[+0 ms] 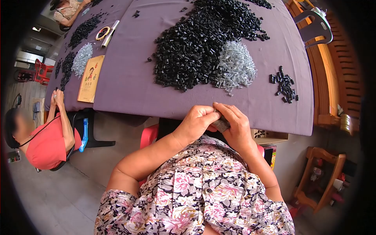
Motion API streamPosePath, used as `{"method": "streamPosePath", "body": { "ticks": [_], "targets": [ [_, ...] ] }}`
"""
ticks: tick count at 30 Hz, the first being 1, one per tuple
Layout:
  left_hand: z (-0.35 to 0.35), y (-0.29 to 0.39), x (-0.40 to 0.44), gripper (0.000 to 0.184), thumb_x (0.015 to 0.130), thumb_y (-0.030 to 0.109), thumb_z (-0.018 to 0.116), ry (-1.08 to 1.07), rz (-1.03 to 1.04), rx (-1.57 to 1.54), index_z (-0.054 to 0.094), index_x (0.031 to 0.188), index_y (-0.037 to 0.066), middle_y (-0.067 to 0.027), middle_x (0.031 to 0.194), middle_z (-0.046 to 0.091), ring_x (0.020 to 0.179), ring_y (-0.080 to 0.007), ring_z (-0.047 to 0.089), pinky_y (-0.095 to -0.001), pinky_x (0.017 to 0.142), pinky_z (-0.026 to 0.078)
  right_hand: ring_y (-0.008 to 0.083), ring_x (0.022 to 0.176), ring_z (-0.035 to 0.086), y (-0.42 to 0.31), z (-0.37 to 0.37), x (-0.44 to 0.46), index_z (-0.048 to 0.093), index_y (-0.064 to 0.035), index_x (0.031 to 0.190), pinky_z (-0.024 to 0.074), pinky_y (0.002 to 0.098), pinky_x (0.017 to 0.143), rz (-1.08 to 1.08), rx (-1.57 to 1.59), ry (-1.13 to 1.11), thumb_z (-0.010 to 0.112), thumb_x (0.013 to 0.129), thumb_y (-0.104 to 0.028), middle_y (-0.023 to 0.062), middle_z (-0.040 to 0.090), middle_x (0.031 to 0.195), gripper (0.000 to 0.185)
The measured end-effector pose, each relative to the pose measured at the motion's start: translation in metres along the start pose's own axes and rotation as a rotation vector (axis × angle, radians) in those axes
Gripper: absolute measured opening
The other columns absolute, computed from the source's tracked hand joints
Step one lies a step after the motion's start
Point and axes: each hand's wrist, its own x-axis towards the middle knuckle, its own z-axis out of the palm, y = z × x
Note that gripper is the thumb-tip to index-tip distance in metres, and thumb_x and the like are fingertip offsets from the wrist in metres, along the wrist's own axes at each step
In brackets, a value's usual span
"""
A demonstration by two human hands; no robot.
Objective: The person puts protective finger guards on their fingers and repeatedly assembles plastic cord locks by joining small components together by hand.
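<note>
Both my hands meet in front of my chest, just off the near edge of the purple-grey tablecloth (pixel 137 78). The fingers of my left hand (pixel 199 122) are pinched together; whatever is between them is hidden. My right hand (pixel 237 125) is closed beside it, with a dark grey wrap (pixel 221 124) at its fingers. Anything small between the fingertips cannot be made out. Beyond my hands lies a big heap of small black parts (pixel 184 55), touching a pile of clear springs or coils (pixel 235 66). A smaller group of black parts (pixel 285 86) lies to the right.
A person in red (pixel 51 145) sits at the left, another person (pixel 67 11) at the far left corner. A yellow booklet (pixel 91 79), a tape roll (pixel 102 33) and a second clear pile (pixel 82 59) are on the left. A grey chair (pixel 313 26) stands far right.
</note>
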Motion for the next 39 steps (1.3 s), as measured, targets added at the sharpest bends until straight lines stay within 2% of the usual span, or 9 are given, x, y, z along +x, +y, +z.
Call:
{"method": "streamPosePath", "body": {
  "ticks": [10,13,18,22,27,36,39],
  "targets": [
    [0.01,-0.012,0.002,0.028,0.105,0.02,0.053,0.031,0.066,-0.151,0.069,0.111,-0.001,-0.0035,0.102,0.07,0.092,-0.011,0.067,-0.0282,0.078,0.058,0.038,0.101,0.067,-0.001,0.004,-0.002,0.064,0.0015,0.126,0.056,0.0441,0.087,0.025,-0.005,0.025,0.069,0.066,0.01,0.0197,0.069,0.117,0.061],
    [0.016,-0.01,0.0,0.028,0.105,0.021,0.052,0.108,0.047,-0.073,0.069,0.111,0.0,-0.0024,0.101,0.07,0.092,-0.0096,0.066,-0.0269,0.076,0.057,0.0383,0.101,0.067,-0.001,0.004,-0.001,0.064,0.0018,0.126,0.0558,0.044,0.087,0.016,-0.015,0.023,0.068,0.065,0.01,0.02,0.069,0.117,0.062],
    [0.017,-0.017,0.002,0.028,0.106,0.021,0.05,0.109,0.099,-0.04,0.068,0.112,0.0,-0.0021,0.101,0.069,0.091,-0.0085,0.065,-0.0258,0.076,0.056,0.0383,0.101,0.067,-0.001,0.002,-0.001,0.063,0.002,0.127,0.0556,0.0437,0.087,0.001,-0.032,0.013,0.068,0.064,0.01,0.02,0.068,0.118,0.064],
    [0.014,-0.025,0.002,0.027,0.106,0.02,0.051,0.097,0.148,-0.042,0.068,0.112,0.0,-0.0027,0.101,0.07,0.09,-0.0091,0.066,-0.0263,0.077,0.056,0.0377,0.101,0.067,-0.004,0.003,-0.001,0.062,0.001,0.129,0.0556,0.0435,0.087,-0.015,-0.054,0.018,0.074,0.065,0.006,0.0196,0.068,0.119,0.065],
    [0.018,-0.024,-0.001,0.024,0.105,0.017,0.051,0.094,0.164,-0.227,0.068,0.111,0.001,-0.0029,0.101,0.069,0.09,-0.01,0.066,-0.0281,0.078,0.056,0.0371,0.101,0.067,-0.005,0.007,-0.001,0.062,-0.0004,0.129,0.0557,0.0434,0.087,0.037,0.001,0.062,0.079,0.067,0.002,0.019,0.068,0.118,0.065],
    [0.016,-0.025,-0.003,0.024,0.105,0.018,0.051,0.092,0.139,-0.17,0.068,0.11,0.002,-0.0028,0.1,0.07,0.09,-0.0097,0.066,-0.029,0.079,0.057,0.0386,0.099,0.067,-0.004,0.006,-0.002,0.063,0.0021,0.125,0.0557,0.0437,0.086,-0.048,-0.103,0.03,0.067,0.063,0.009,0.0196,0.069,0.117,0.063],
    [0.015,-0.023,-0.002,0.026,0.106,0.02,0.05,0.069,0.13,-0.162,0.068,0.113,0.002,-0.0022,0.101,0.069,0.092,-0.0096,0.066,-0.0287,0.08,0.057,0.0387,0.1,0.067,-0.006,0.004,-0.002,0.064,0.0021,0.124,0.0556,0.0442,0.086,-0.037,-0.111,0.021,0.067,0.063,0.009,0.0196,0.069,0.116,0.061]
  ]
}}
